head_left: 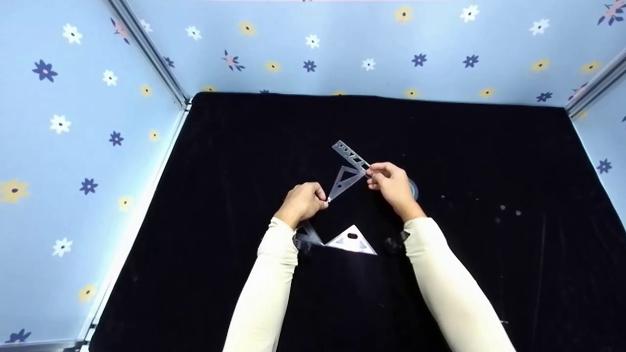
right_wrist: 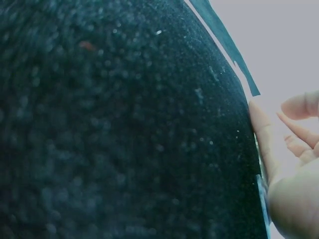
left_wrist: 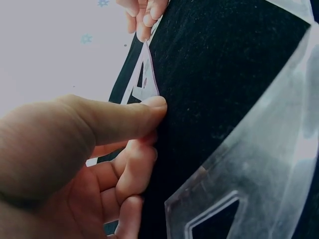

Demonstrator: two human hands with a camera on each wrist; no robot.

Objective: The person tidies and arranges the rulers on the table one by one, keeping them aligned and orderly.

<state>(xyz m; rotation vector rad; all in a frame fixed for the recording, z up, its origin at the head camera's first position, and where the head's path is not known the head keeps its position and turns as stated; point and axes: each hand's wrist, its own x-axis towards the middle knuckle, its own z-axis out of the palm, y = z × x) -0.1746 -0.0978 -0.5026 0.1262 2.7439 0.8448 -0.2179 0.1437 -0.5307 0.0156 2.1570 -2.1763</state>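
Note:
A clear set square [head_left: 344,184] lies between the two hands. My left hand [head_left: 304,201] pinches its lower corner between thumb and fingers; the left wrist view shows the thumb [left_wrist: 134,115] over that corner of the set square [left_wrist: 148,89]. At the opposite corner, my right hand [head_left: 391,188] has its fingertips together, pinching where the set square meets the end of a clear ruler [head_left: 349,153] with triangular cut-outs. The fingers partly cover that joint. In the right wrist view, the right hand [right_wrist: 291,154] shows at the right edge.
Below the hands, a bright triangle [head_left: 353,240] touches corners with another clear set square [head_left: 309,234], partly hidden by the left wrist. A round bluish object [head_left: 413,188] shows behind the right wrist. Black cloth [head_left: 244,161] covers the surface; flowered walls [head_left: 337,49] surround it.

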